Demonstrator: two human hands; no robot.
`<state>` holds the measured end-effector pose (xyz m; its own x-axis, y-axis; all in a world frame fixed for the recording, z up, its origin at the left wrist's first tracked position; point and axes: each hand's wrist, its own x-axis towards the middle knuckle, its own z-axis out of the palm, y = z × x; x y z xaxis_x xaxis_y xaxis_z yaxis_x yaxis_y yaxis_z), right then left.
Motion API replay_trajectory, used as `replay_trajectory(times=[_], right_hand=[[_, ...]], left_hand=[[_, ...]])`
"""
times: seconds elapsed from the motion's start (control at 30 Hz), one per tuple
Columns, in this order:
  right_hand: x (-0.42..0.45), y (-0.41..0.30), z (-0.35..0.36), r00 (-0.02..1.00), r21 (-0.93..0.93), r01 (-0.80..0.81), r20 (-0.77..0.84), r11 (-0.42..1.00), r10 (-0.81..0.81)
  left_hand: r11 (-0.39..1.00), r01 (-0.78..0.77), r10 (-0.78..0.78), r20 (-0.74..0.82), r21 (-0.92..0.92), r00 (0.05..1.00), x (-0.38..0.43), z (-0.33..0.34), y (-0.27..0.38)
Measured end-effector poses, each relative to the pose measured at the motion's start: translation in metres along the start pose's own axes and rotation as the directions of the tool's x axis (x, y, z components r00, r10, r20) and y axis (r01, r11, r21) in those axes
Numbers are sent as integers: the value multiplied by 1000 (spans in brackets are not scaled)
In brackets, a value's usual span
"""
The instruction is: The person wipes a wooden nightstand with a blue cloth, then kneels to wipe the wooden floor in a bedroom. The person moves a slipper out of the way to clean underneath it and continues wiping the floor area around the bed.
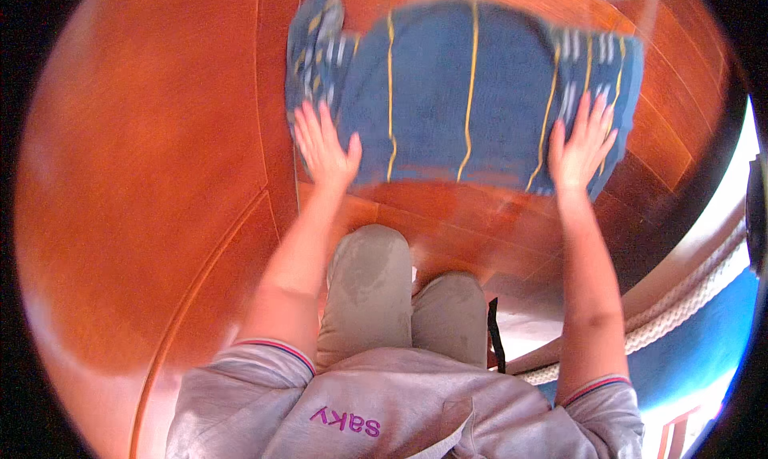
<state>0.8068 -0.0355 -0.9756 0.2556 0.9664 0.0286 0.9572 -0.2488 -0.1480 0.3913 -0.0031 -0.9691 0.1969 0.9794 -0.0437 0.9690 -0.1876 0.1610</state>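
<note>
A blue cloth with yellow stripes and small white marks lies spread over the reddish-brown wooden floor in front of my knees. Its left end is bunched and folded, with a corner sticking up at the far left. My left hand rests palm down on the left part of the cloth, fingers apart. On the striped right part lies my right hand, also flat with its fingers spread. Neither hand grips the fabric. Both arms reach forward, and the cloth's edges look blurred.
A reddish-brown wooden panel with a raised moulding runs along the left. My knees in grey-beige trousers, marked with darker patches, are close behind the cloth. At the right are a white braided trim and a blue surface.
</note>
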Motion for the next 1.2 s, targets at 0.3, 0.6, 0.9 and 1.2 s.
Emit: replay_trajectory(times=[0.3,0.6,0.9,1.2], right_hand=[[-154,4,-9,986,-15,-46,158,999,47],[-154,6,-8,992,-28,-27,124,999,31],[-138,-3,-9,996,-27,-37,77,999,39],[-132,-21,26,932,-167,-362,-72,917,355]], left_hand=[[999,28,-31,77,43,997,-45,7,0],[1000,26,-26,82,9,996,-46,7,1],[1000,8,-7,35,-9,999,-43,11,-1],[999,-46,46,-24,-3,999,-35,15,-9]])
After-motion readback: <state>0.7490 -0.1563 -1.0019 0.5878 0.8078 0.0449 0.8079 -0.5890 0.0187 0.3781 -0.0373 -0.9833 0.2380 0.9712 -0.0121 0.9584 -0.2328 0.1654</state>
